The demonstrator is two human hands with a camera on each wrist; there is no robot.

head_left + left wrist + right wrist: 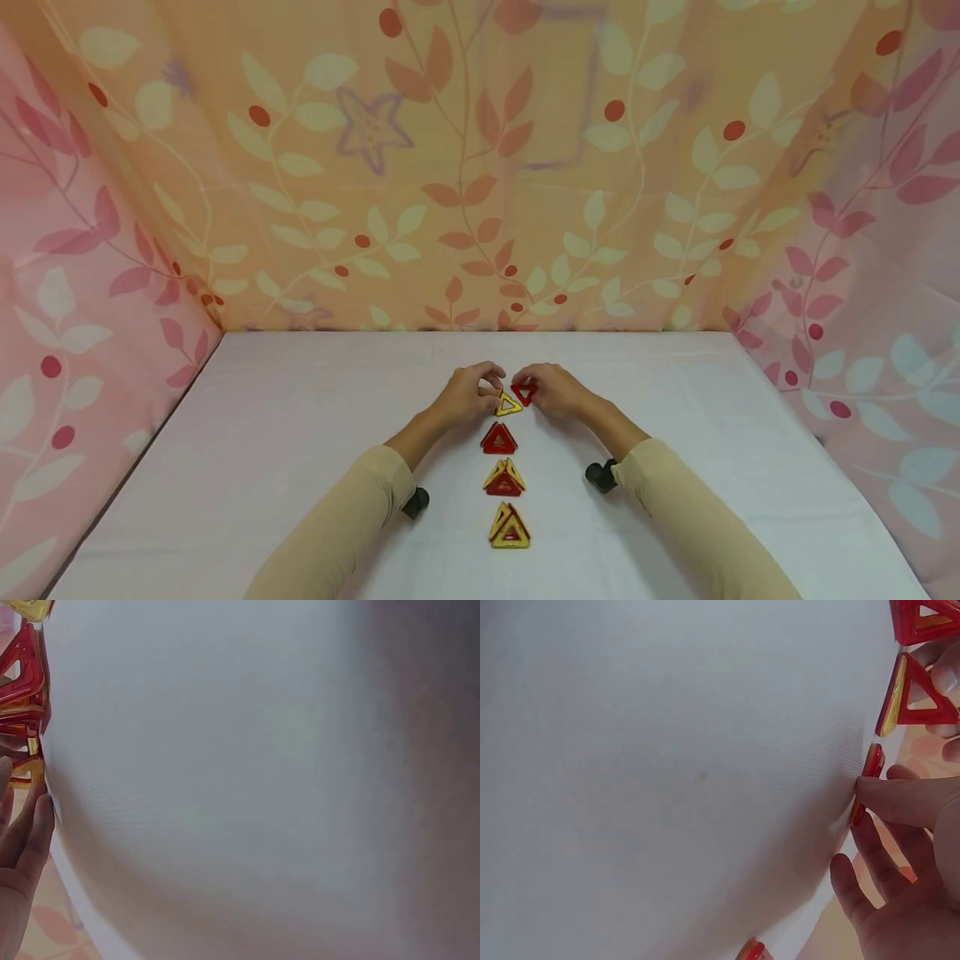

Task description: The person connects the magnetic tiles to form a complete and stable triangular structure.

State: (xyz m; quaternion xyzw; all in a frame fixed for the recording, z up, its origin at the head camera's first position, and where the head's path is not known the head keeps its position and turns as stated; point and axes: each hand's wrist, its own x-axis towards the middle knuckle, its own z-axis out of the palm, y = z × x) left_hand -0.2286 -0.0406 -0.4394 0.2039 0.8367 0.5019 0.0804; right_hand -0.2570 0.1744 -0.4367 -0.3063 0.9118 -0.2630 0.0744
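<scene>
In the head view my left hand holds a yellow triangular magnetic tile with an open centre, at its near left corner. Close beside it my right hand pinches a red triangular tile, tilted with one point down. The right wrist view shows the thumb of the right hand pressing this red tile from one side, with fingers behind it. Fingers of the left hand reach the yellow tile in the left wrist view, partly cut off by the frame edge.
Toward me, in a line, stand a red pyramid of tiles, a red-and-yellow pyramid and a mostly yellow pyramid. They rest on a white-covered table. Patterned curtains enclose its back and sides.
</scene>
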